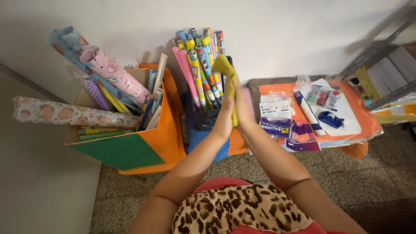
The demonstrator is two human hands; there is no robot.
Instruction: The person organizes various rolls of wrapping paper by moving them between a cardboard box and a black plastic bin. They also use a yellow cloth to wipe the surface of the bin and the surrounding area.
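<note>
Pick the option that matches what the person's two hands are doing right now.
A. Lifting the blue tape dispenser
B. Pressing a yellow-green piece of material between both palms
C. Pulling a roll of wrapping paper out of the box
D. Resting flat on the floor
B: the left hand and right hand are pressed together with a yellow-green piece sticking up from between them, in front of the upright wrapping paper rolls.

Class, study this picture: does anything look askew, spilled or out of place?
One wrapping paper roll with an animal print lies sideways across the cardboard box, jutting past its left edge, while the others stand or lean. Nothing looks spilled or damaged.
</note>
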